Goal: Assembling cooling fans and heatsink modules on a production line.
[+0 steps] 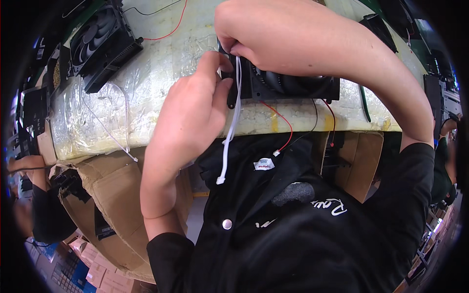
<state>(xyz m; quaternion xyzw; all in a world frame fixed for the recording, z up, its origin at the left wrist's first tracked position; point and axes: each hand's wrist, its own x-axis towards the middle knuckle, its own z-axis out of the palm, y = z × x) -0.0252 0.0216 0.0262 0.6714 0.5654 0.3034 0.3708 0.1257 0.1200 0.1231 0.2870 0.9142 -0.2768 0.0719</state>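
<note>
A black square cooling fan lies near the front edge of the plastic-wrapped table. My left hand grips the fan's left corner, thumb and fingers pinched on the frame. My right hand reaches over from above and pinches the top of a white cable tie at that same corner. The tie hangs straight down past the table edge. Red and black wires trail from the fan toward my black jacket.
Another black fan stack sits at the table's far left with a red wire beside it. Loose white cable ties lie on the left part. Cardboard boxes stand under the table. Another person's arm shows at the left edge.
</note>
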